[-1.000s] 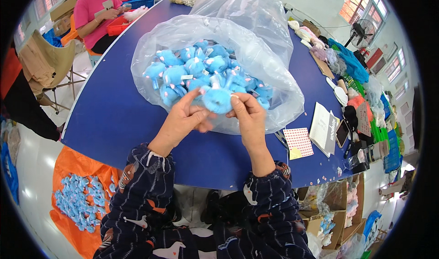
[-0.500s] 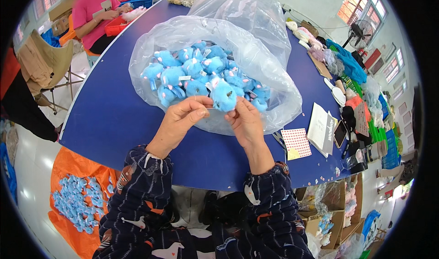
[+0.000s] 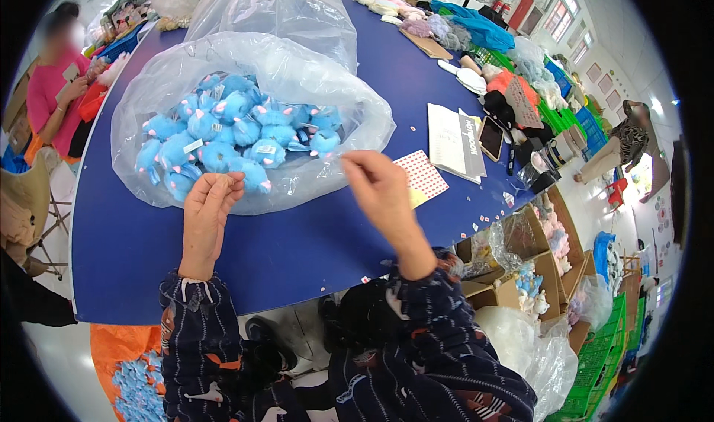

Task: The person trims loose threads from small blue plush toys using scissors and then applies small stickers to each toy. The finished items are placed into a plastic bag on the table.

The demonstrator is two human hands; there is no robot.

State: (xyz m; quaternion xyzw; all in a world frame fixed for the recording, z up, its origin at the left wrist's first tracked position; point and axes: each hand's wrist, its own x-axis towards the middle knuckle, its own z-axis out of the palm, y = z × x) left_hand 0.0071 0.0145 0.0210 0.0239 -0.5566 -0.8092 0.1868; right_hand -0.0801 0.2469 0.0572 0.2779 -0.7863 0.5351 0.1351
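Small blue plush toys [image 3: 217, 133] with pink ears and white tags fill a clear plastic bag [image 3: 327, 65] lying open on the blue table. My left hand [image 3: 208, 217] is at the bag's near edge, thumb and fingertips pinched together. One blue plush toy [image 3: 251, 175] lies right beside those fingertips; whether they hold it or something tiny, I cannot make out. Off to the right of the bag, my right hand [image 3: 383, 195] is above the table, its fingers curled and smeared by motion. Close to it lies a sheet of small red-and-white stickers [image 3: 421, 175], partly over a yellow slip.
Beyond the stickers are a notebook [image 3: 450, 141], a phone [image 3: 491, 138] and a black pen [image 3: 511, 160]. Plush pieces and green baskets [image 3: 554, 117] line the table's right side. Blue pieces lie on an orange sheet [image 3: 111, 344] below. A person in pink [image 3: 63, 98] works at far left.
My hands have parted: the blue plush toy held between them is no longer there. The right hand has moved toward the sticker sheet. The whole view has turned rightward.
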